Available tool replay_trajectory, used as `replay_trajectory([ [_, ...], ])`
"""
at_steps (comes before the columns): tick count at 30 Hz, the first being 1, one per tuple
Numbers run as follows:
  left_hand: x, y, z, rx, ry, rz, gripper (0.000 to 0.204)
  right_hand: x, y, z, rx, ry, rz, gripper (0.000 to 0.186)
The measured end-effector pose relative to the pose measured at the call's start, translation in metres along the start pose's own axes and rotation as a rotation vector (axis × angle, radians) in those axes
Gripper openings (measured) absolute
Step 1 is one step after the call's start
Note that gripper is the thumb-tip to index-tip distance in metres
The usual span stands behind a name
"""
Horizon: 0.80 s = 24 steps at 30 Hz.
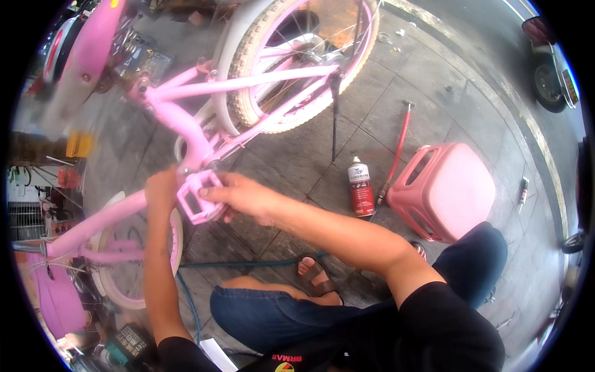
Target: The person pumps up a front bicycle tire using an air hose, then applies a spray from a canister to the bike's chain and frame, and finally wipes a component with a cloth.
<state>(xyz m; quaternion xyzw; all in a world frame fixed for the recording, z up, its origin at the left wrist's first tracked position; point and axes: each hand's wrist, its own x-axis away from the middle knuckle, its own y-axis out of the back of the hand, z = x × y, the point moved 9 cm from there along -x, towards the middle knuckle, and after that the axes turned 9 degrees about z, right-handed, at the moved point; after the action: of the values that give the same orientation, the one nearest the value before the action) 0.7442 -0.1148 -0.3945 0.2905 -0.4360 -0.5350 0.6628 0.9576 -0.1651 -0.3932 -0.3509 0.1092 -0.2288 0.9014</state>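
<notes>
A pink bicycle (183,127) leans across the left half of the view, with its white-tyred wheel (238,80) at the top. My right hand (238,193) is closed on a pink pedal (199,197), thumb on the near side of its open frame. Close beside it, my left hand (162,187) is curled against the frame near the crank. Its fingertips are hidden, so what it grips does not show. The pedal sits at the crank area, but its joint with the crank arm is covered.
A red and white spray can (361,189) stands on the paving beside a red rod-like tool (401,139). Right of them is a pink plastic stool (455,189). A blue hose (248,264) crosses the ground below my arms. A parked scooter (548,77) is at far right.
</notes>
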Motion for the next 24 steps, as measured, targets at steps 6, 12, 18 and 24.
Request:
replay_trajectory([
  [6,0.006,0.025,-0.016,-0.008,-0.037,-0.071,0.032,0.034,0.052,-0.002,0.16,0.004,-0.124,0.055],
  [12,0.003,0.037,-0.026,-0.059,0.013,0.003,0.031,0.157,0.268,0.009,1.214,-0.138,-1.078,0.045],
  [18,0.001,0.028,-0.026,-0.062,-0.036,-0.011,0.031,0.155,0.332,-0.013,1.493,-0.558,-0.921,0.025],
  [24,0.004,0.014,-0.016,-0.013,-0.031,0.028,0.031,0.195,0.394,0.085,1.982,-0.767,-0.974,0.018],
])
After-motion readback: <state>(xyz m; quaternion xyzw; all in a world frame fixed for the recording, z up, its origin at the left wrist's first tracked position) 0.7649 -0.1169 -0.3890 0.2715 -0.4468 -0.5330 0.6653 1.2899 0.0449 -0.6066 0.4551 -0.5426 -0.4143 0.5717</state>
